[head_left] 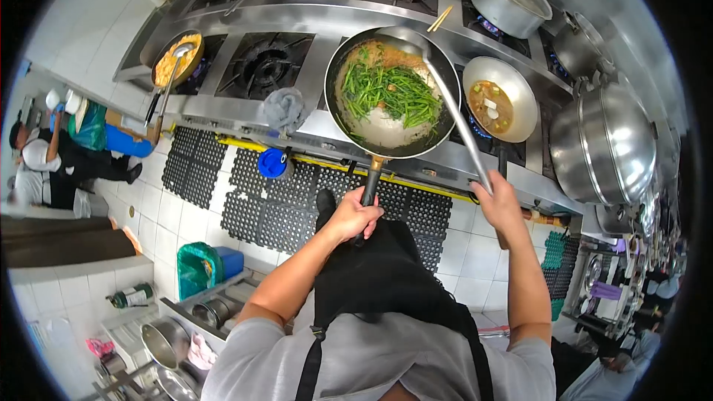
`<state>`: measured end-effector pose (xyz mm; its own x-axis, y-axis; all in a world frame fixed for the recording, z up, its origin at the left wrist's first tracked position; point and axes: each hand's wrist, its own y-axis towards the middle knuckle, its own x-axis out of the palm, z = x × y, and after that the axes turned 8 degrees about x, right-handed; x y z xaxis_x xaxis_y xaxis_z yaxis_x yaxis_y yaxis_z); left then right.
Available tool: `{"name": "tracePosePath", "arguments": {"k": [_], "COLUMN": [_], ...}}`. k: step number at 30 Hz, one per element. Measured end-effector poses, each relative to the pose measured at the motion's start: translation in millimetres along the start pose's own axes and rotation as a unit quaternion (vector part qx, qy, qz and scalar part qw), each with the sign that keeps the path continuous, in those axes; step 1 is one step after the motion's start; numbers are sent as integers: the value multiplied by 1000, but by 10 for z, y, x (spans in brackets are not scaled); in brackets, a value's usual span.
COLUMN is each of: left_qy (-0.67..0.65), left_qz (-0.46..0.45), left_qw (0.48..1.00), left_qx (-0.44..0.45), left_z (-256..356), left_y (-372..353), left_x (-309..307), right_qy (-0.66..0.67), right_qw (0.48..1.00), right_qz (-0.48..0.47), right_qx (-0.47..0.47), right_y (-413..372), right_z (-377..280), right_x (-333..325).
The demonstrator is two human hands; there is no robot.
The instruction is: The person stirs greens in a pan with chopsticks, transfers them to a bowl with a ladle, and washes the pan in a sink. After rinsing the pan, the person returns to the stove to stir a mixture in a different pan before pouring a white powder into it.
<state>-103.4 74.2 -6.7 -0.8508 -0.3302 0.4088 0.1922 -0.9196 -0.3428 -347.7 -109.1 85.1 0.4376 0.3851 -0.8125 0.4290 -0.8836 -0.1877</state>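
My left hand [356, 217] is closed around the black handle of a large frying pan [336, 122]. Leafy green vegetables [390, 95] lie in the pan, with a brownish sauce around them. In my right hand [497, 208] is the long handle of a metal ladle [457, 115]. Its bowl rests inside the pan, at the far rim. To the right of the pan, a lighter wok [520, 96] stands over a blue flame, holding brown broth with pale pieces. A grey cloth [284, 110] lies on the stove's front edge, left of the pan.
A pan of orange-yellow food [177, 59] sits at the left, and a tall pot [511, 0] at the back right. Large steel pots [603, 141] crowd the right end. A blue container [275, 163] hangs below the stove edge. A person [63, 152] is at far left.
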Motion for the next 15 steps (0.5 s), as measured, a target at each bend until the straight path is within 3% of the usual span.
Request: {"name": "tracePosePath", "arguments": {"k": [2, 5, 7, 9, 15], "left_qy": [20, 25, 24, 15, -18], "left_qz": [7, 23, 35, 56, 79], "left_qw": [1000, 999, 999, 998, 996], "left_qx": [14, 31, 33, 35, 29], "left_z": [12, -39, -61, -156, -420], "left_y": [-185, -423, -623, -838, -1384], "left_x": [-13, -117, -169, -211, -260], "right_qy": [-8, -217, -271, -301, -189], "right_qw": [999, 972, 950, 941, 973], "right_qz": [-34, -40, -9, 8, 23], "right_qx": [-12, -84, -158, -157, -127], "right_y": [-37, -303, -480, -684, -877], "right_z": [-17, 30, 254, 322, 275], "right_x": [72, 2, -219, -427, -200]}}
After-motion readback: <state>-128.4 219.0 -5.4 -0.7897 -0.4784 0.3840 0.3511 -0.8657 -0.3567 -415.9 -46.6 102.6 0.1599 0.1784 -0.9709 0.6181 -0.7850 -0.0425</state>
